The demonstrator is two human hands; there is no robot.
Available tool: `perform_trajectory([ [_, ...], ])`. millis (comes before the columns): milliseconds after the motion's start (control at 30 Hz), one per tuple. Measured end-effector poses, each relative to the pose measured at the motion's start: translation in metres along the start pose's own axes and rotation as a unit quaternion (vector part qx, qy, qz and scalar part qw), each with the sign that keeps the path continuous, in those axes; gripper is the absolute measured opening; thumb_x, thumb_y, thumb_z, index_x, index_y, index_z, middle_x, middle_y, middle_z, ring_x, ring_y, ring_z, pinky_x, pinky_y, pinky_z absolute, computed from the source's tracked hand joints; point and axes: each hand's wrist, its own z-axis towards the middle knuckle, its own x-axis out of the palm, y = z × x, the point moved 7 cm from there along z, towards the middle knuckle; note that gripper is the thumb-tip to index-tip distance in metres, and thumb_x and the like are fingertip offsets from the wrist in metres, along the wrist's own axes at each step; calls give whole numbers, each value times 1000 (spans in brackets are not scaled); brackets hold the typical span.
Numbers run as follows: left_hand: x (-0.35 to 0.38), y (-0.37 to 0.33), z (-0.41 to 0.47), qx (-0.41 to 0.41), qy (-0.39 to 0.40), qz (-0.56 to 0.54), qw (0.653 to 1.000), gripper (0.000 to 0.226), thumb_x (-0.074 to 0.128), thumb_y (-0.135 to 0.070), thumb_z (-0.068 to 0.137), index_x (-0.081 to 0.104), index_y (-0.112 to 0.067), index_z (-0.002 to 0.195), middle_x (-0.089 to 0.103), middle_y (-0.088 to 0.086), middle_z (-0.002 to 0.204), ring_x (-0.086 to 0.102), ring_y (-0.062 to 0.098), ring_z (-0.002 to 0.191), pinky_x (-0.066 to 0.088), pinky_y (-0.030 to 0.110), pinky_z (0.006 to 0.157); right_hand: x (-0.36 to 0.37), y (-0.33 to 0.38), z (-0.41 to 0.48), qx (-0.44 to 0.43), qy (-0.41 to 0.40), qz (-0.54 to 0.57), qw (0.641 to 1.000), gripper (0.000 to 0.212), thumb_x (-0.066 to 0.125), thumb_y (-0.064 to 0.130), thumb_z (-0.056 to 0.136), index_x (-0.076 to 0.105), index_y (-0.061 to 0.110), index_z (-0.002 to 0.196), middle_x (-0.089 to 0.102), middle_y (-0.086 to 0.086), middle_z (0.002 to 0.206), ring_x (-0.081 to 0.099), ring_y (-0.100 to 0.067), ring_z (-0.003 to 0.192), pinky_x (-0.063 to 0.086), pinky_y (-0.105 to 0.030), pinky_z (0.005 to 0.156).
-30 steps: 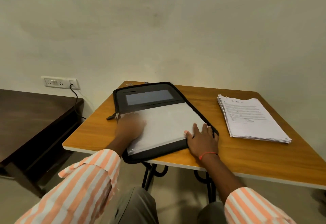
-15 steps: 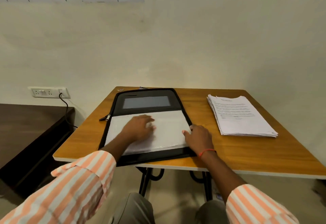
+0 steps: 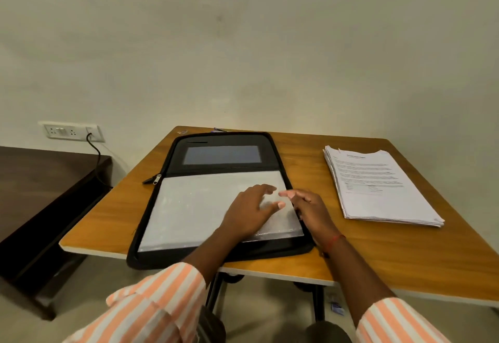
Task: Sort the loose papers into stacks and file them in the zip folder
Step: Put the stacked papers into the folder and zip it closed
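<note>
A black zip folder point(image 3: 159, 202) lies open on the wooden table point(image 3: 378, 248), its clear plastic sleeves point(image 3: 194, 207) facing up and its zip pull point(image 3: 155, 179) off the left side. My left hand point(image 3: 251, 211) rests flat on the right part of the sleeves, fingers spread. Just beside it, my right hand point(image 3: 307, 207) sits at the sleeves' right edge with fingers loosely bent; whether it pinches a sleeve is unclear. A stack of printed papers point(image 3: 378, 188) lies to the right of the folder, apart from both hands.
A dark wooden bench point(image 3: 40, 194) stands left of the table. On the wall behind it is a switch socket point(image 3: 70, 131) with a black cable plugged in. The table's front edge is close to my knees.
My left hand slid right across the sleeves toward the right hand. The right hand moved from the folder's lower right corner up along its right edge. The folder now lies straighter.
</note>
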Motion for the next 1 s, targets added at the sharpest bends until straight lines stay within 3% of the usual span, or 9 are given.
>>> perform_trajectory([
  [67, 2, -3, -1, 22, -5, -7, 1000, 66, 37, -82, 87, 49, -45, 140, 54, -16, 143, 50, 5, 126, 36, 30, 105, 2, -5, 4, -16, 18, -13, 1000, 29, 51, 14, 103, 76, 25, 112, 60, -1, 112, 58, -4, 108, 43, -17, 93],
  [167, 5, -10, -1, 75, 13, 13, 997, 56, 35, -74, 95, 53, -43, 138, 54, -17, 139, 48, 2, 123, 39, 30, 105, 1, -10, 8, -15, 14, -6, 1000, 37, 49, 3, 100, 79, 25, 98, 57, -4, 111, 57, -9, 111, 43, -20, 99],
  [300, 4, -4, -1, 63, -8, 22, 998, 48, 32, -71, 97, 63, -40, 119, 55, -17, 128, 51, 4, 114, 49, 34, 99, -5, -13, 7, -11, -52, -58, 997, 39, 48, 0, 97, 71, 16, 70, 59, 1, 98, 58, -9, 98, 45, -20, 87],
  [433, 7, -9, -3, 99, 13, 43, 994, 29, 39, -58, 100, 60, -40, 111, 52, -16, 123, 50, 5, 110, 49, 35, 97, -8, -9, 3, -12, -87, -84, 993, 37, 47, -4, 92, 65, 12, 64, 59, -3, 91, 58, -14, 89, 45, -22, 78],
  [567, 7, -14, -4, 125, 14, 88, 988, 17, 48, -48, 101, 59, -38, 109, 47, -15, 135, 47, 7, 120, 45, 32, 103, -16, -8, 0, 8, -139, -88, 986, 36, 46, -2, 91, 62, 15, 63, 59, -3, 85, 57, -17, 80, 41, -22, 67],
  [667, 14, -25, -7, 181, 37, 149, 971, 12, 49, -38, 102, 58, -35, 109, 52, -14, 140, 43, 7, 128, 42, 34, 106, -23, -4, -2, 3, -144, -99, 985, 32, 50, 3, 93, 66, 17, 69, 62, -2, 87, 59, -14, 80, 43, -23, 69],
  [800, 19, -31, -8, 221, 52, 197, 954, 18, 50, -33, 102, 60, -34, 116, 56, -12, 128, 44, 8, 120, 40, 29, 101, -71, 8, 0, -11, -200, -186, 962, 21, 55, 3, 94, 68, 13, 81, 62, 1, 91, 57, -5, 84, 39, -10, 70],
  [900, 22, -33, -9, 228, 60, 217, 947, 26, 48, -34, 104, 61, -33, 127, 54, -6, 128, 45, 12, 119, 34, 25, 99, -117, 5, 7, 13, -247, -356, 901, 11, 60, 20, 94, 68, 17, 101, 61, -10, 110, 59, -24, 105, 50, -28, 84],
  [1000, 22, -34, -10, 229, 59, 218, 947, 28, 46, -35, 106, 61, -33, 129, 53, -4, 127, 47, 14, 117, 34, 27, 98, -127, -11, 9, 66, -187, -523, 829, 51, 57, 52, 92, 58, 17, 129, 57, -11, 128, 52, -28, 120, 45, -43, 101],
])
